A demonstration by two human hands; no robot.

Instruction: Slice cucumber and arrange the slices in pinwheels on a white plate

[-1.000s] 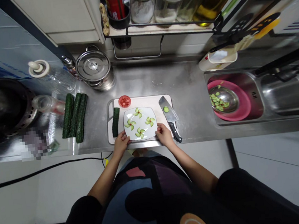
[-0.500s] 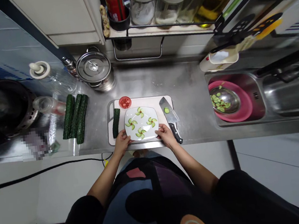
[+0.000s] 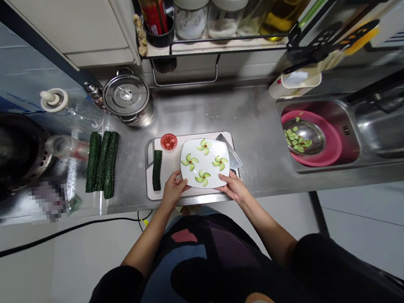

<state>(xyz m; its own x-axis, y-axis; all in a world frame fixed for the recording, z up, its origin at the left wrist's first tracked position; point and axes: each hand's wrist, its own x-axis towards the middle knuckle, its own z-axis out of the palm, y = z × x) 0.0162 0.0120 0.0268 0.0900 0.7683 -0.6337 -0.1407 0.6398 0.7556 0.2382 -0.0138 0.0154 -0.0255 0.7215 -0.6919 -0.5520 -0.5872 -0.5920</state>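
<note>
Both hands grip a white plate (image 3: 205,162) by its near corners, above the cutting board (image 3: 170,174). My left hand (image 3: 173,188) is closed on the left corner, my right hand (image 3: 233,186) on the right one. Several flower shapes of cucumber slices (image 3: 202,177) with red centres lie on the plate. The plate and my right hand hide most of a cleaver (image 3: 234,153), whose blade shows at the right. Left of the plate lie a piece of cucumber (image 3: 157,170) and a small red dish (image 3: 169,141) with red bits in it.
Several whole cucumbers (image 3: 102,163) and a lidded steel pot (image 3: 127,97) stand to the left. On the right, the sink (image 3: 352,146) holds a pink basin (image 3: 334,143) with a metal bowl of cucumber slices. A rack (image 3: 229,44) with jars and bottles hangs at the back.
Both hands have moved the plate to the right, and it looks raised off the board. It now covers the cleaver's handle and part of its blade.
</note>
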